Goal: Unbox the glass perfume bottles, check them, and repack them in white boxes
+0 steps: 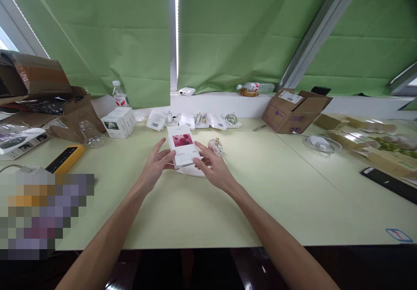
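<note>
A white box with a picture of red flowers (183, 145) is held tilted up over the table. My left hand (157, 163) grips its left edge, with the thumb on the front. On its right edge my right hand (211, 163) closes, thumb low on the front and fingers along the side. Just behind my right hand stands a small clear glass bottle (215, 145) with a gold-coloured top. Under the box lies a flat white piece (192, 171), partly hidden by the box and hands.
Along the back are white packets (157, 119) and small glass bottles (231, 118). A white box (118, 122), a glass jar (91, 134) and a yellow power strip (67, 158) stand left. To the right are a cardboard box (293, 111), a coiled white cable (321, 143) and a black bar (389, 183).
</note>
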Demonstrator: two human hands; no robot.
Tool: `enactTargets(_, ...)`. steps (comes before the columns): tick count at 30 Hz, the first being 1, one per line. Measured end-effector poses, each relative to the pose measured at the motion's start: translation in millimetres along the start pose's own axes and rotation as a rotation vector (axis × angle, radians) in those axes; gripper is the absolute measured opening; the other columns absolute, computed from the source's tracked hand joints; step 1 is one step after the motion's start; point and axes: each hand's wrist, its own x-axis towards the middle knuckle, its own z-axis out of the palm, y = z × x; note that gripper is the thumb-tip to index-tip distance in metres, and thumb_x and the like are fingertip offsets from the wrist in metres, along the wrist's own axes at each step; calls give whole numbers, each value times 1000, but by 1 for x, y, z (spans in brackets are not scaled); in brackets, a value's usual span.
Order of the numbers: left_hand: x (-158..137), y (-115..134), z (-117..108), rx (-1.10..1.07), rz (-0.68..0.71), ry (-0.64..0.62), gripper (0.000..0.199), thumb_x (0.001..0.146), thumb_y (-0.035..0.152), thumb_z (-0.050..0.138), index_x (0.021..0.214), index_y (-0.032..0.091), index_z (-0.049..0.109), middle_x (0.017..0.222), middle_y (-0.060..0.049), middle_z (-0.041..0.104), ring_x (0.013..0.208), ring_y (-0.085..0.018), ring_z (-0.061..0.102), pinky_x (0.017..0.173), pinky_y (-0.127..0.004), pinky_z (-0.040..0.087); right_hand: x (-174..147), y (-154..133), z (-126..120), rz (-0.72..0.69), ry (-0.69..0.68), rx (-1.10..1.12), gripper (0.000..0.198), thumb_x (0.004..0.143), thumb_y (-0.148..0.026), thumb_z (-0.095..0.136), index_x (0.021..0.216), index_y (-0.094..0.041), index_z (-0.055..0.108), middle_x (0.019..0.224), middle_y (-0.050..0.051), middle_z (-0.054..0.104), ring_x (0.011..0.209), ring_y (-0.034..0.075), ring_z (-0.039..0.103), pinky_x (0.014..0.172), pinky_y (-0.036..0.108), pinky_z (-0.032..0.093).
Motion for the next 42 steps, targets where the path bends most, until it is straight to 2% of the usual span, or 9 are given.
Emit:
enactTargets(4,-2,1,4,-10,-2,-117,55,85,45,57,133,19,49,118,-13,63,96,-26,63,77,-38,54,0,1,2,-22,-41,-26,58,92,-41,48,146,-26,32,120,8,63,82,19,65,75,39,57)
enactTargets(6,-4,3,5,-3,-8,-161,50,86,46,55,127,19,55,117,-13,63,98,-26,62,77,-38,54,0,2,2,-24,-45,-41,57,92,-41,47,145,-25,33,118,8,64,82,19,65,74,38,57)
enactTargets(14,-6,6,5,1,-26,-171,48,85,45,56,128,24,53,128,-10,58,109,-28,58,84,-40,50,0,2,1,-51,-15,-71,55,89,-39,54,141,-26,41,112,6,67,83,18,66,75,35,57)
enactTargets(23,-7,7,5,-85,-50,-253,48,88,47,52,130,25,51,131,-10,56,117,-30,53,96,-45,42,1,1,1,-114,9,-59,55,85,-38,60,137,-28,47,103,3,68,79,16,66,75,34,58)
enactTargets(31,-7,3,2,-21,-10,-306,50,85,43,58,131,25,51,133,-11,53,118,-31,52,95,-44,42,-1,-4,4,-144,-23,-105,47,85,-37,59,131,-26,54,107,5,67,71,14,63,74,34,57)
enactTargets(35,-7,1,1,38,13,-275,49,83,43,61,126,23,52,129,-11,56,117,-30,52,96,-44,41,-1,-4,4,-141,-34,-137,40,85,-40,58,122,-24,62,107,7,67,72,15,63,71,33,57)
enactTargets(39,-6,-1,2,50,3,-249,58,79,41,66,130,23,45,123,-12,60,113,-29,55,93,-43,42,-1,-2,6,-131,-36,-159,36,87,-41,56,116,-22,64,105,7,68,73,15,63,68,32,56)
enactTargets(42,-6,0,3,56,21,-219,60,75,42,69,128,21,47,125,-12,59,113,-31,55,89,-41,45,-2,-3,7,-139,-47,-171,33,88,-39,54,114,-22,65,103,6,68,72,16,63,68,32,55)
